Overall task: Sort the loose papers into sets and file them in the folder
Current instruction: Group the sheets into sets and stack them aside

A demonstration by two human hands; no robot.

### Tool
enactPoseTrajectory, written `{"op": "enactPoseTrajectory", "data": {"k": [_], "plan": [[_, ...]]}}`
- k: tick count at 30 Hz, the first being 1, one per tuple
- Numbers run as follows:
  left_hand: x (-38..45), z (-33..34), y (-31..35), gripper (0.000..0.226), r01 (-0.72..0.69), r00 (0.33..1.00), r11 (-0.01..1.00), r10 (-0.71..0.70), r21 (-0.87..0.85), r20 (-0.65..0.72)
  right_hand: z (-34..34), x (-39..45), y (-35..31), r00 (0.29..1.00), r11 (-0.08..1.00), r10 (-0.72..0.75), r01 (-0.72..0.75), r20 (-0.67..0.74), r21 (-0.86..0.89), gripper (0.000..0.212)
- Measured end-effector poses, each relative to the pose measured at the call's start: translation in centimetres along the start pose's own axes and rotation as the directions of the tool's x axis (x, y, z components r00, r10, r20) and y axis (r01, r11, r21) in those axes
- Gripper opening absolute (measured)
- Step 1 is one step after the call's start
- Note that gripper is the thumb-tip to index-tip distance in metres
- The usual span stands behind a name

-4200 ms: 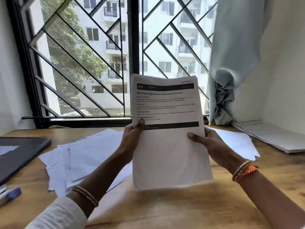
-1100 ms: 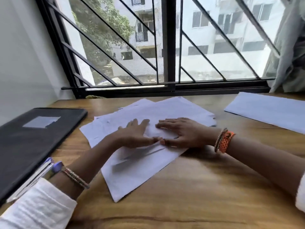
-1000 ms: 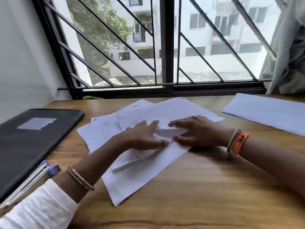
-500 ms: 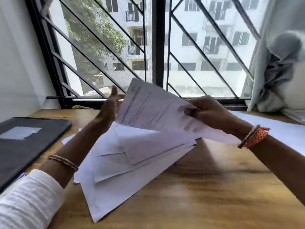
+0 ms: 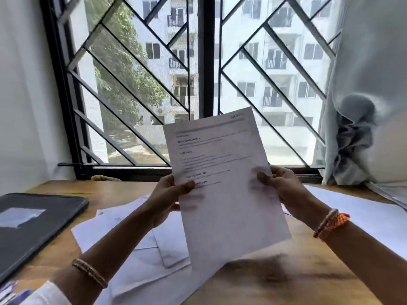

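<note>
Head view: I am seeing a printed sheet (image 5: 222, 183) being held upright above the wooden desk (image 5: 286, 280), tilted slightly left, text facing the camera. The left hand (image 5: 167, 199) is pinching its left edge, thumb on the front and fingers behind. The right hand (image 5: 284, 190) is pinching the right edge the same way. The loose papers (image 5: 136, 236) are lying scattered on the desk beneath the sheet. The dark folder (image 5: 37, 221) is lying closed at the left. A separate paper stack (image 5: 365, 214) is resting at the right.
</note>
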State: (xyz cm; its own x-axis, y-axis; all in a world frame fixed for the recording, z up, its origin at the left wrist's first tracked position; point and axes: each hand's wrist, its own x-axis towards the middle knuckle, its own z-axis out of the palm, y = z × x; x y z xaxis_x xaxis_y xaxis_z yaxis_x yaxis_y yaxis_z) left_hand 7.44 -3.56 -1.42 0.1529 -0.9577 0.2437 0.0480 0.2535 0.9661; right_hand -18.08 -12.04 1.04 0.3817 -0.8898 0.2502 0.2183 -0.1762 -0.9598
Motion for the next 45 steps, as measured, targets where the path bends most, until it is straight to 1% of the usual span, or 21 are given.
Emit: {"op": "enactPoseTrajectory", "data": {"k": [3, 4, 7, 12, 16, 18, 20, 21, 22, 24, 26, 28, 30, 32, 34, 35, 37, 38, 41, 42, 45], "plan": [[-0.1, 0.0, -0.4, 0.038, 0.019, 1.000, 0.999, -0.018, 0.031, -0.021, -0.4, 0.3, 0.5, 1.000, 1.000, 0.008, -0.007, 0.028, -0.025, 0.071], [-0.1, 0.0, -0.5, 0.035, 0.024, 0.999, 0.999, -0.023, 0.043, -0.028, -0.4, 0.3, 0.7, 1.000, 1.000, 0.011, -0.011, 0.029, -0.019, 0.084], [-0.1, 0.0, -0.6, 0.019, 0.037, 0.998, 0.998, -0.035, 0.044, -0.056, -0.2, 0.5, 1.0, 0.999, 0.999, 0.026, -0.027, 0.036, 0.026, 0.095], [-0.1, -0.2, -0.8, 0.018, 0.042, 0.998, 0.998, -0.039, 0.053, -0.046, 0.0, 0.3, 1.5, 0.999, 0.999, 0.028, -0.029, 0.033, 0.041, 0.089], [-0.2, -0.4, -1.1, 0.018, 0.031, 0.999, 0.999, -0.029, 0.044, -0.031, 0.0, -0.4, 1.1, 0.984, 0.987, 0.156, -0.153, 0.090, -0.042, 0.037], [-0.3, -0.6, -1.1, 0.049, 0.015, 1.000, 0.996, -0.015, 0.084, 0.000, -0.1, -0.5, 0.9, 0.975, 0.976, 0.191, -0.176, 0.112, -0.127, 0.030], [-0.3, -0.6, -1.1, 0.061, 0.015, 0.999, 0.978, -0.022, 0.208, 0.036, -0.2, -0.3, 0.6, 0.996, 0.975, 0.072, -0.082, -0.055, -0.207, 0.016], [-0.3, -0.6, -1.2, 0.052, 0.017, 0.998, 0.962, -0.032, 0.273, 0.052, -0.7, -0.1, 0.3, 0.977, 0.945, -0.096, 0.030, -0.189, -0.325, 0.010], [-0.2, -0.6, -1.5, 0.044, 0.021, 0.998, 0.935, -0.041, 0.353, 0.050, -1.3, 0.1, -0.2, 0.903, 0.836, -0.330, 0.145, -0.275, -0.529, 0.010], [-0.2, -0.7, -1.8, 0.043, -0.008, 0.997, 0.841, -0.038, 0.541, 0.074, -3.0, 0.1, -1.7, 0.660, 0.375, -0.735, 0.206, -0.154, -0.904, 0.023], [-0.5, -0.5, -1.9, 0.056, -0.041, 0.987, 0.679, -0.086, 0.733, 0.135, -5.0, -0.5, -3.2, 0.522, 0.091, -0.853, 0.179, 0.017, -0.980, 0.044], [-1.1, 0.4, -1.7, 0.077, -0.087, 0.954, 0.465, -0.217, 0.881, 0.208, -6.8, -1.7, -3.7, 0.458, -0.048, -0.879, 0.195, 0.134, -0.980, 0.051], [-1.6, 1.6, -1.6, 0.091, -0.141, 0.910, 0.326, -0.329, 0.935, 0.251, -8.1, -2.8, -3.2, 0.494, -0.161, -0.844, 0.138, 0.209, -0.977, 0.050], [-2.1, 2.7, -1.9, 0.093, -0.165, 0.884, 0.248, -0.392, 0.955, 0.255, -9.5, -3.5, -1.6, 0.690, -0.238, -0.703, 0.002, 0.174, -0.971, 0.046], [-2.5, 3.4, -2.2, 0.086, -0.180, 0.889, 0.159, -0.397, 0.971, 0.229, -10.6, -4.2, 0.6, 0.902, -0.322, -0.431, -0.172, -0.017, -0.931, 0.037], [-2.6, 3.5, -2.3, 0.073, -0.193, 0.900, 0.128, -0.371, 0.973, 0.228, -10.8, -4.4, 1.7, 0.954, -0.377, -0.276, -0.216, -0.113, -0.901, 0.031], [-2.6, 3.4, -2.6, 0.029, -0.269, 0.914, 0.116, -0.282, 0.956, 0.291, -10.7, -4.9, 2.6, 0.966, -0.428, -0.009, -0.236, -0.257, -0.872, 0.026], [-2.6, 3.4, -2.6, 0.017, -0.309, 0.911, 0.114, -0.249, 0.944, 0.328, -10.5, -4.9, 2.4, 0.950, -0.407, 0.069, -0.251, -0.303, -0.878, 0.025], [-2.4, 3.8, -2.6, 0.027, -0.379, 0.889, 0.130, -0.225, 0.916, 0.399, -9.1, -4.3, 0.9, 0.927, -0.291, 0.193, -0.258, -0.321, -0.921, 0.012], [-2.3, 3.9, -2.5, 0.034, -0.377, 0.890, 0.144, -0.217, 0.915, 0.401, -8.3, -4.1, 0.6, 0.930, -0.261, 0.227, -0.227, -0.288, -0.938, 0.018], [-2.0, 3.9, -2.0, 0.036, -0.372, 0.901, 0.125, -0.188, 0.920, 0.390, -4.3, -4.2, 0.9, 0.972, -0.161, 0.235, 0.017, -0.022, -0.987, 0.043]]}}
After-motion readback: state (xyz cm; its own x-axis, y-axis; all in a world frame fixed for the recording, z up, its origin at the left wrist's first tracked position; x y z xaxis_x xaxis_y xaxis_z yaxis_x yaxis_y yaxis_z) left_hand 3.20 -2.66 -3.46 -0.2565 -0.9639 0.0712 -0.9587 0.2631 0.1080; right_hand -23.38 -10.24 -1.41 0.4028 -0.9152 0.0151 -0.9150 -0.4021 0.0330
